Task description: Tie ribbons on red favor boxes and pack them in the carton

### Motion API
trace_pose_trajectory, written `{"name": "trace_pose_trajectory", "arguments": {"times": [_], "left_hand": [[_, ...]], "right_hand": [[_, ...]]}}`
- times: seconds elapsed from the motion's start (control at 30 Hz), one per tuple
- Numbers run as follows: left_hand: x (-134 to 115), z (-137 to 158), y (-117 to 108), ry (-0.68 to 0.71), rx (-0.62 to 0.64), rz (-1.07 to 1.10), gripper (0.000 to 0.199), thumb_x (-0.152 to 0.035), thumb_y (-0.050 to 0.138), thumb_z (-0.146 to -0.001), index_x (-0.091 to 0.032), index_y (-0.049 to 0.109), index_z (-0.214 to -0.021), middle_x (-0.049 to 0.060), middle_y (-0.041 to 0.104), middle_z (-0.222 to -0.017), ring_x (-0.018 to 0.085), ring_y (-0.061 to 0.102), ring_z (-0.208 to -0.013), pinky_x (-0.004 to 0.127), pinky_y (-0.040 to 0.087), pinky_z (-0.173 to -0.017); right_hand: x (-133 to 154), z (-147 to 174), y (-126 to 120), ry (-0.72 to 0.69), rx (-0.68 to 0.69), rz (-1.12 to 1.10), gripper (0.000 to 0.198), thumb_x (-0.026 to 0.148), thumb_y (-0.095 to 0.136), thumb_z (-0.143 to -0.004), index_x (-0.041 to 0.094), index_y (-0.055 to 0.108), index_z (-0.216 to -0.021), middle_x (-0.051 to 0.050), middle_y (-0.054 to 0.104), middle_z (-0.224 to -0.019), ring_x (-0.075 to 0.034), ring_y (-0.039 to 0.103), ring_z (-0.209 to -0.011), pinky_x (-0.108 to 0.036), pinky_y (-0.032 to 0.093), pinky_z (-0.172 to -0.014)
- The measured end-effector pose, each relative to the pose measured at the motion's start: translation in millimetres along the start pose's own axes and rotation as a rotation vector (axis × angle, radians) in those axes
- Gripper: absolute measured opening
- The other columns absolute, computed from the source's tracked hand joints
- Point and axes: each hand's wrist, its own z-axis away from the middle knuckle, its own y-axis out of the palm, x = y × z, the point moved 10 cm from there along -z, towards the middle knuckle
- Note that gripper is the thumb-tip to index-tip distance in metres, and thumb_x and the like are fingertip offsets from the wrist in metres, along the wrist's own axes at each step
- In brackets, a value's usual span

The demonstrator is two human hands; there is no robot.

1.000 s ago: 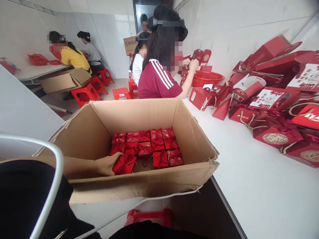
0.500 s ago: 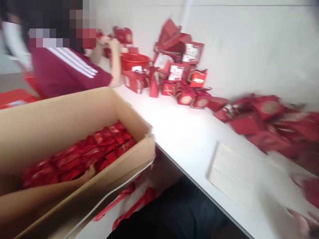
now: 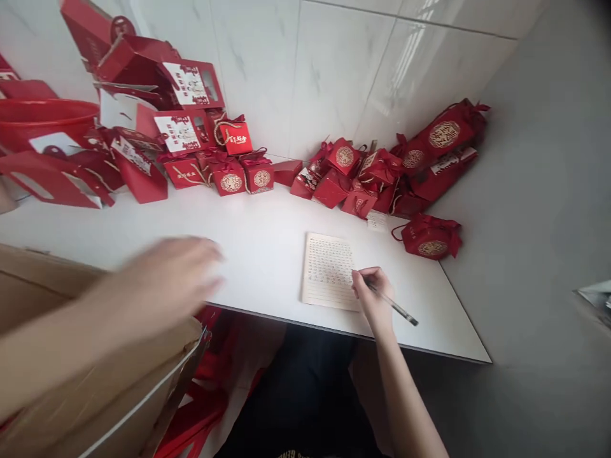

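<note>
My right hand [image 3: 376,299] pinches a dark pen [image 3: 403,312] over the lower right of an open notepad [image 3: 329,294] on the white table. Several rows of handwriting fill the upper part of its page, with bare lines below. My left hand [image 3: 165,277], blurred by motion, is in the air over the table's front edge, beside the cardboard box [image 3: 119,388]. Its thumb looks apart from the fingers and no object shows in it. The inside of the box is mostly hidden by my left arm.
Red gift boxes [image 3: 230,181] with gold print and rope handles line the wall, and more red boxes [image 3: 344,159] are heaped at the back right. A single red box [image 3: 427,238] sits near the grey partition. A red basin [image 3: 48,114] stands at the left.
The view has swung right, from the carton of red packages and a nearby person to the notepad. My left arm has come up out of the carton. My right hand with the pen now shows.
</note>
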Motion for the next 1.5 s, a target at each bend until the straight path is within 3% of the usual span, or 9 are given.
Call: {"name": "trace_pose_trajectory", "arguments": {"times": [0.07,0.17,0.27,0.33,0.57,1.5], "left_hand": [[-44,-23,35,0.160,0.174,-0.005,0.030,-0.034,0.054,-0.083,-0.015,0.061,-0.105,0.010,0.059,-0.118,0.024,0.053,-0.110,0.040,0.040,-0.097],[-93,-42,96,0.299,0.401,0.042,0.052,-0.036,0.055,-0.080,-0.012,0.047,-0.126,0.014,0.041,-0.140,0.027,0.037,-0.128,0.041,0.029,-0.106],[-104,-42,135,0.331,0.490,0.095,0.060,-0.031,0.053,-0.079,-0.015,0.037,-0.135,0.011,0.033,-0.145,0.026,0.027,-0.135,0.042,0.022,-0.109],[-99,-38,146,0.330,0.509,0.112,0.064,-0.025,0.052,-0.077,-0.016,0.032,-0.137,0.010,0.031,-0.146,0.026,0.024,-0.136,0.044,0.020,-0.110],[-93,-38,144,0.313,0.478,0.147,0.066,-0.021,0.051,-0.073,-0.017,0.034,-0.136,0.009,0.036,-0.144,0.026,0.029,-0.133,0.045,0.026,-0.106],[-94,-39,144,0.301,0.515,0.169,0.065,-0.023,0.050,-0.074,-0.018,0.032,-0.137,0.009,0.034,-0.145,0.026,0.026,-0.134,0.045,0.023,-0.107]], "right_hand": [[-16,-2,4,0.058,-0.037,0.021,0.032,0.047,0.064,-0.070,0.020,0.047,-0.071,0.001,0.055,-0.058,-0.014,0.048,-0.049,-0.025,0.037,-0.049],[-33,-4,-4,0.112,-0.072,0.052,0.034,0.050,0.062,-0.071,0.021,0.045,-0.074,0.001,0.056,-0.059,-0.014,0.047,-0.049,-0.025,0.037,-0.049],[-35,-4,-18,0.121,-0.070,0.114,0.036,0.050,0.058,-0.074,0.021,0.039,-0.064,0.004,0.048,-0.052,-0.012,0.041,-0.047,-0.024,0.033,-0.048],[-33,-6,-24,0.122,-0.062,0.160,0.039,0.048,0.055,-0.075,0.022,0.033,-0.057,0.005,0.040,-0.048,-0.011,0.035,-0.046,-0.024,0.029,-0.047],[-28,-10,-15,0.127,-0.009,0.262,0.038,0.040,0.051,-0.073,0.021,0.025,-0.054,0.007,0.024,-0.047,-0.010,0.021,-0.047,-0.023,0.022,-0.045],[-27,-8,-22,0.123,-0.064,0.280,0.034,0.035,0.050,-0.070,0.021,0.023,-0.053,0.007,0.020,-0.049,-0.010,0.018,-0.048,-0.024,0.018,-0.044]]}}
